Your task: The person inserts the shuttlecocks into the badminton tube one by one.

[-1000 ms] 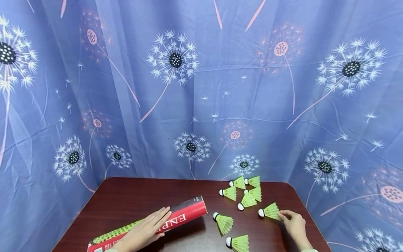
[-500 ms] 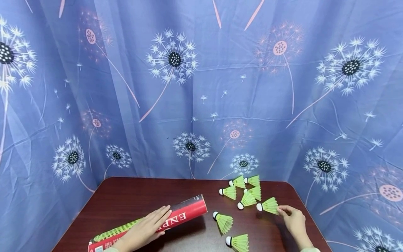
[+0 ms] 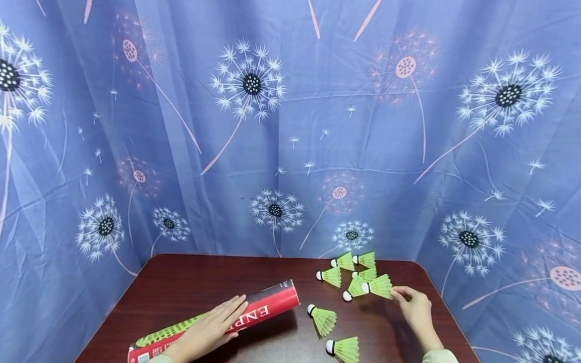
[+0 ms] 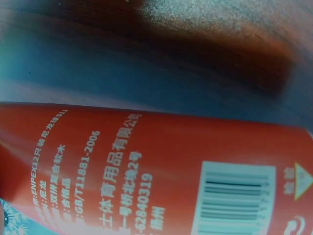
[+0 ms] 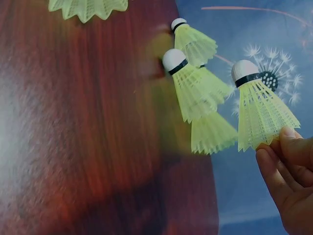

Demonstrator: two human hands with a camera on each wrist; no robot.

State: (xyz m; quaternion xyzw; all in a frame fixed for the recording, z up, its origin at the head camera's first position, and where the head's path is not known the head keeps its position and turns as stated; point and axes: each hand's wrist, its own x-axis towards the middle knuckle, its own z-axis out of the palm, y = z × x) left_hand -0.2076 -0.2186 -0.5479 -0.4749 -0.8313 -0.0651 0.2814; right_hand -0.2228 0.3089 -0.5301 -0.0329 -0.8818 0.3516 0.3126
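Note:
My left hand (image 3: 212, 325) lies across a red shuttlecock tube (image 3: 272, 301), with its fingers over the top and the thumb along the near side. The tube's right end points toward the shuttlecocks, with a shadow beneath it. In the left wrist view, printed text and a barcode (image 4: 237, 198) fill the tube's side. My right hand (image 3: 415, 308) pinches a yellow-green shuttlecock (image 3: 379, 286) by its skirt edge between thumb and fingers. Its white cork tip (image 5: 243, 71) faces left in the head view, overlapping a shuttlecock (image 3: 354, 290) behind it.
Several shuttlecocks cluster at the back right of the dark wooden table (image 3: 199, 275). A loose shuttlecock (image 3: 323, 320) lies right of the tube, and another (image 3: 343, 349) sits nearer the front edge. A blue dandelion-print curtain (image 3: 308, 131) surrounds the table's back and sides.
My right hand has carried the pinched shuttlecock leftward and away from me, so it now overlaps the cluster. The left hand and tube have barely moved.

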